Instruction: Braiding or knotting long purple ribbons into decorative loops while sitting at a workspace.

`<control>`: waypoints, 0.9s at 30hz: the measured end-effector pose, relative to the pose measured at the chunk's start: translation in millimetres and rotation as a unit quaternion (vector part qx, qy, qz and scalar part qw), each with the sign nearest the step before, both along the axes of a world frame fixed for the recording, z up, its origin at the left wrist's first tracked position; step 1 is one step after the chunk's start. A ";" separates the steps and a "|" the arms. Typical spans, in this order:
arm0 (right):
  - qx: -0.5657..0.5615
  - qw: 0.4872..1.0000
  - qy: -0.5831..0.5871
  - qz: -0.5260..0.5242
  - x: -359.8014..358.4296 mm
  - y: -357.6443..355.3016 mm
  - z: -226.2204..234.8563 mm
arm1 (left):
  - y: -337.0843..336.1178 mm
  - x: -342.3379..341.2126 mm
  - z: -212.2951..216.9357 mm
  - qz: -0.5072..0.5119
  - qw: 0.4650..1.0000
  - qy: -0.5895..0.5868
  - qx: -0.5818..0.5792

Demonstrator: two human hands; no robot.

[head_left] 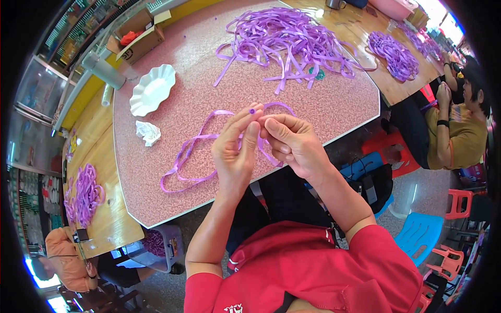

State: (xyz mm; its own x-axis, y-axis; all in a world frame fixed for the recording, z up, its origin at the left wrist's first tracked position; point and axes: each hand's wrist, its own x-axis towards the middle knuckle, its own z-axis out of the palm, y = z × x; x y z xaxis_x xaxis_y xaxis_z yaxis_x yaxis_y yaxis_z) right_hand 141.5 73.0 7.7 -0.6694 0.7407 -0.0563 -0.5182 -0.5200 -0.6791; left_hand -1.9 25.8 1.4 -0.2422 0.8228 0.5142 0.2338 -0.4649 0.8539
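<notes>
At far left, a person in an orange jacket (68, 261) sits by a wooden tabletop (115, 221), on which lies a heap of purple straps (86, 195). Next, a grey-green bottle (104, 70) stands near the far left corner of a pink speckled tabletop (141, 182). On that surface I note a crumpled white tissue (148, 133) and, just beyond it, a white scalloped dish (152, 89). A loose purple strap (209, 136) lies in loops near the middle, running behind both hands. The left hand (235, 143) is raised above it, thumb and fingers narrowly apart; a small dark purple piece (252, 111) shows at the fingertips, though I cannot tell whether it is gripped. The right hand (296, 141) meets it, fingers curled, thumb against the forefinger; what they hold is hidden. Beyond lies a large purple heap (287, 41), with a teal item (317, 74) at its near edge. Further right, a purple coil (392, 56) rests on wood, near a seated person in a mustard shirt (459, 130).
</notes>
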 end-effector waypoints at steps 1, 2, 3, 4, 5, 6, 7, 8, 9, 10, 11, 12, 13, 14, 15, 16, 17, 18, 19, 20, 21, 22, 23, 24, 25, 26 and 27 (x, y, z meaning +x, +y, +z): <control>-0.012 0.999 -0.044 -0.025 -0.8 -1.2 3.5 | -0.3 -2.8 -0.5 -0.012 0.998 -0.062 -0.025; -0.012 0.999 -0.045 -0.027 1.5 0.1 1.6 | 0.1 -5.6 -0.1 -0.026 0.991 -0.125 -0.049; 0.037 0.994 -0.088 -0.050 4.8 3.7 -2.0 | 1.4 -10.7 0.4 -0.028 0.990 -0.126 -0.049; 0.085 0.985 -0.131 -0.073 7.3 6.8 -3.7 | 4.0 -18.5 1.1 -0.034 0.987 -0.154 -0.043; 0.112 0.976 -0.155 -0.104 6.2 8.5 -1.1 | 5.7 -29.7 3.3 -0.034 0.982 -0.181 -0.037; 0.112 0.976 -0.156 -0.104 10.0 12.8 -1.3 | 9.4 -38.9 3.8 -0.038 0.977 -0.209 -0.031; 0.107 0.977 -0.141 -0.117 17.4 18.5 -1.9 | 13.6 -47.8 6.6 -0.038 0.973 -0.227 -0.029; 0.101 0.978 -0.126 -0.130 25.1 23.9 -1.3 | 18.9 -57.0 10.9 -0.038 0.973 -0.228 -0.030; 0.115 0.977 -0.112 -0.137 29.6 29.5 0.6 | 23.7 -68.7 15.2 -0.031 0.973 -0.228 -0.001; 0.116 0.976 -0.101 -0.153 34.2 35.1 3.2 | 26.7 -80.0 19.3 -0.025 0.973 -0.228 0.029; 0.118 0.974 -0.091 -0.169 39.2 40.6 5.9 | 27.8 -90.5 23.9 -0.021 0.973 -0.227 0.028; 0.119 0.973 -0.093 -0.172 49.0 46.0 10.1 | 31.6 -97.3 29.4 -0.011 0.968 -0.246 0.049; 0.141 0.970 -0.071 -0.184 59.3 51.3 14.1 | 33.5 -104.1 33.2 -0.003 0.962 -0.265 0.069; 0.164 0.964 -0.054 -0.201 72.1 57.5 16.9 | 38.6 -108.7 32.6 -0.011 0.960 -0.270 0.068; 0.164 0.965 -0.052 -0.199 78.1 62.4 21.3 | 35.7 -118.7 35.5 0.011 0.958 -0.275 0.084; 0.182 0.956 -0.053 -0.223 83.9 67.1 26.0 | 32.8 -129.1 38.2 0.033 0.954 -0.280 0.099; 0.199 0.946 -0.057 -0.250 90.7 72.0 27.1 | 33.0 -138.5 34.5 0.031 0.956 -0.266 0.120; 0.200 0.945 -0.057 -0.251 93.5 76.7 27.5 | 30.1 -148.7 33.9 0.030 0.956 -0.265 0.120; 0.207 0.945 -0.040 -0.251 95.5 81.6 26.2 | 26.9 -158.7 33.0 0.048 0.949 -0.287 0.122; 0.213 0.942 -0.029 -0.256 101.5 87.6 21.3 | 28.5 -166.9 26.0 0.061 0.940 -0.313 0.120; 0.230 0.943 -0.016 -0.241 108.1 94.6 17.3 | 26.7 -177.3 23.5 0.073 0.932 -0.339 0.108; 0.232 0.941 -0.016 -0.245 111.5 99.8 13.4 | 25.4 -186.5 19.9 0.068 0.932 -0.339 0.110; 0.233 0.940 0.000 -0.248 115.9 103.9 8.8 | 26.9 -194.0 12.7 0.056 0.914 -0.389 0.097; 0.233 0.941 0.021 -0.244 114.9 105.7 4.9 | 21.7 -205.2 7.7 0.051 0.896 -0.433 0.086; 0.232 0.941 0.024 -0.244 113.8 105.5 2.3 | 15.7 -216.6 3.0 0.031 0.878 -0.472 0.075; 0.205 0.945 0.035 -0.251 111.6 105.2 0.5 | 8.9 -229.1 -4.3 0.032 0.878 -0.471 0.076; 0.178 0.948 0.044 -0.260 111.9 104.5 -1.8 | 3.6 -237.0 -9.9 -0.041 0.829 -0.554 0.063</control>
